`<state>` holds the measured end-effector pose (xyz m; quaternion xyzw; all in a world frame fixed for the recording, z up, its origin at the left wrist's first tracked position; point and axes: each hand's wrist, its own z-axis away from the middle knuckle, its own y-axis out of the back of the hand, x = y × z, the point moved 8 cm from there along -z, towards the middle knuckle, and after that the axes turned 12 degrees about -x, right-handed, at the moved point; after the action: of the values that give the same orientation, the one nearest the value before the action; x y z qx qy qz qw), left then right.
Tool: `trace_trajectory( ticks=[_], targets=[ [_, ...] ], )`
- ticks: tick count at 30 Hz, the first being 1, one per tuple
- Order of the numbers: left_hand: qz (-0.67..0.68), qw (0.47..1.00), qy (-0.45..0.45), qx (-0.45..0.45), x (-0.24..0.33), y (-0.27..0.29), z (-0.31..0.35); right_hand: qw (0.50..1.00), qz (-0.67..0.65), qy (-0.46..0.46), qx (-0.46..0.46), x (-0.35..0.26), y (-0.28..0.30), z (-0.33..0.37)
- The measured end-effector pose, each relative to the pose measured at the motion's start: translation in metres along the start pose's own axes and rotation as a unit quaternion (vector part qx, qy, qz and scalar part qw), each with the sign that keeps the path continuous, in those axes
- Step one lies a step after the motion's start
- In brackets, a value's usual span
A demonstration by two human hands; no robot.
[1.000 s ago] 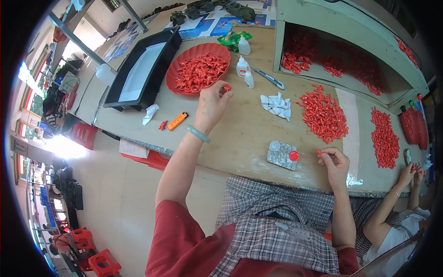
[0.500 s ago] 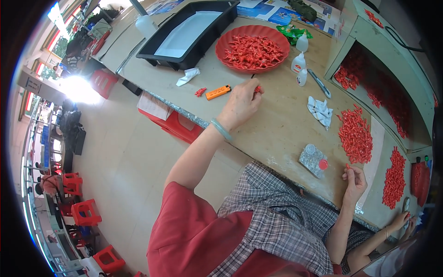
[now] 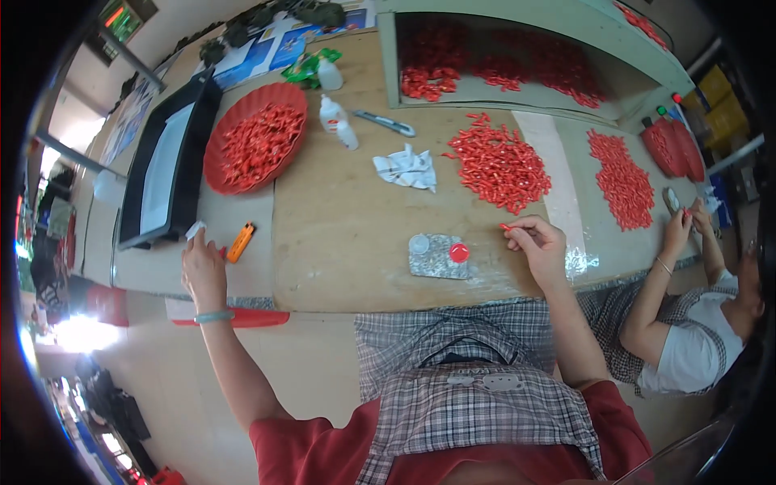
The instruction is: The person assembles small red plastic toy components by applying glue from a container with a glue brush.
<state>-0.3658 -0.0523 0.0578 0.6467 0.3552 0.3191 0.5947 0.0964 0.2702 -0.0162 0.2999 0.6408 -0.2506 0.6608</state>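
My left hand (image 3: 204, 271) reaches to the table's left side, its bunched fingertips on a crumpled white tissue (image 3: 196, 229). An orange lighter (image 3: 241, 242) lies just right of that hand, and a small red piece (image 3: 223, 252) shows beside the fingers. Thumb and forefinger of my right hand (image 3: 540, 245) pinch another small red piece (image 3: 506, 227), below a loose pile of shiny red pieces (image 3: 501, 166). Between my hands sits a grey speckled block (image 3: 437, 267) bearing a whitish round cap (image 3: 419, 244) and a red one (image 3: 459, 253).
A red scalloped bowl (image 3: 212, 174) of red pieces stands beside a black tray (image 3: 145, 182). Farther back are white squeeze bottles (image 3: 332, 113), a utility knife (image 3: 384, 123) and a crumpled cloth (image 3: 406, 168). A pale green shelf (image 3: 390, 65) borders the back. At right, a co-worker's hands (image 3: 687, 222) work.
My view has swung right and squared up to the table. My left hand has moved left, past the lighter, to the tissue. My right hand still pinches a red piece.
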Motion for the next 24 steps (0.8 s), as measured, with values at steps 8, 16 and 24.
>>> trace_trajectory(
  ticks=[8, 16, 24],
  targets=[
    [0.188, 0.872, -0.424, 0.156, 0.27, 0.105, 0.038, 1.0, -0.009, 0.011, -0.015, -0.006, 0.011, 0.01],
    [0.084, 0.824, -0.548, 0.118, 0.486, 0.031, -0.069, 0.999, 0.022, 0.036, -0.024, -0.018, 0.005, 0.011],
    [-0.008, 0.833, -0.534, 0.144, 0.592, 0.007, -0.127, 0.994, 0.073, 0.079, -0.038, -0.031, 0.011, 0.009]
  ],
)
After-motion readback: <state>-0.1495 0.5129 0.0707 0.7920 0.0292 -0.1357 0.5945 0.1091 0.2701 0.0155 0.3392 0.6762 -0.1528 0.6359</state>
